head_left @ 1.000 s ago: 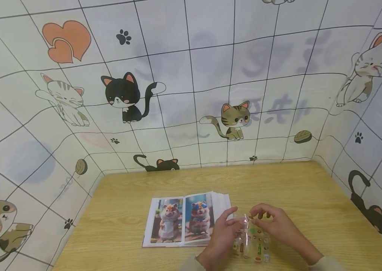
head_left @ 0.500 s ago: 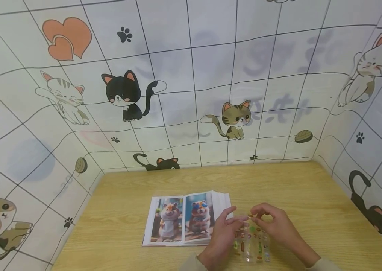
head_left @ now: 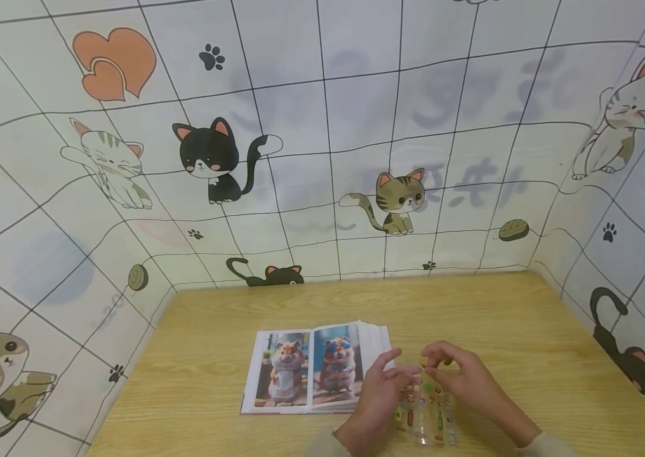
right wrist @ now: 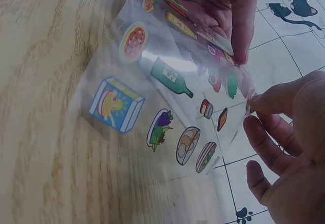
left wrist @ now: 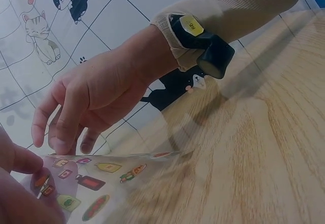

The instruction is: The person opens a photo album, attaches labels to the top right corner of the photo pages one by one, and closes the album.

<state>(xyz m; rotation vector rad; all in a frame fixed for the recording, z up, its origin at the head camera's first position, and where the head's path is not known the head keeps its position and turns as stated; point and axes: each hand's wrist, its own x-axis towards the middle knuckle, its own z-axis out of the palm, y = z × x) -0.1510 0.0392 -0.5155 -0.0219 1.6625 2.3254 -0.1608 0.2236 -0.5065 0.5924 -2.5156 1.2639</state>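
A clear sheet of food stickers (head_left: 422, 419) is held up between both hands, bent along its length. My left hand (head_left: 378, 395) grips its left side, thumb toward the top edge. My right hand (head_left: 468, 376) pinches at the top edge with thumb and forefinger; in the right wrist view something small sits between these fingertips (right wrist: 261, 102), too small to tell. That view also shows a green bottle sticker (right wrist: 171, 76) and a cereal box sticker (right wrist: 117, 104). In the left wrist view, a red bottle sticker (left wrist: 90, 182) shows through the clear film.
Left of the hands lies an open photo album (head_left: 248, 387) with two hamster pictures, its right edge partly behind my left hand. Everything rests on a wooden table (head_left: 202, 343). Cloth printed with cats (head_left: 208, 158) rises at the back and both sides.
The lower end of the sticker sheet has shifted slightly to the right, and the glare on it has changed. Both hands stay almost in place, and the album lies still.
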